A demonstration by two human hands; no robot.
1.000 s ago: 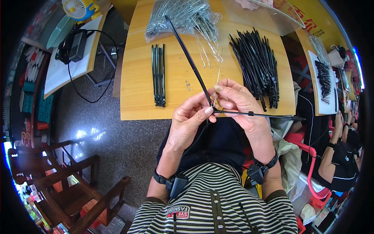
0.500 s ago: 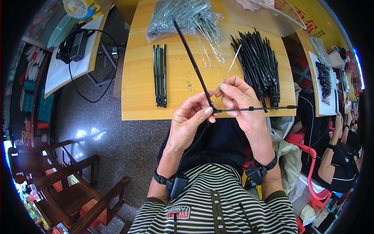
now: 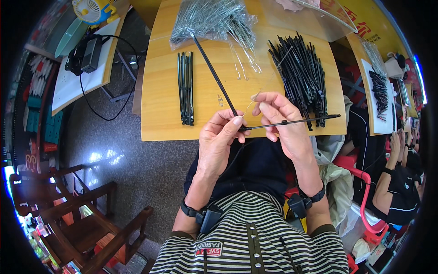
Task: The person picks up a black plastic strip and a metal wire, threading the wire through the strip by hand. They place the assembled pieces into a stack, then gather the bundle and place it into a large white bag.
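Note:
A jointed pair of thin black rods (image 3: 211, 70) forms a V above the table's near edge. My left hand (image 3: 217, 136) pinches it at the joint between thumb and fingers. One rod slants up and left toward the plastic bag; the other black rod (image 3: 315, 118) runs right, passing across my right hand. My right hand (image 3: 288, 125) is curled, its thumb and index finger around a thin metal wire (image 3: 277, 66). The wire's lower end meets the left fingertips near the joint, and its upper part crosses the black pile. Fingers hide the exact contact at the joint.
On the wooden table (image 3: 159, 105) lie a short row of black rods (image 3: 185, 89), a big pile of black rods (image 3: 303, 77), and a clear bag (image 3: 205, 23) of metal wires. A wooden chair (image 3: 86, 223) stands left. Another person's arm (image 3: 388, 169) shows at right.
Both hands and the jointed rods have shifted slightly left and the right rod tilts up more. The wire has turned, its lower end now at the left fingertips.

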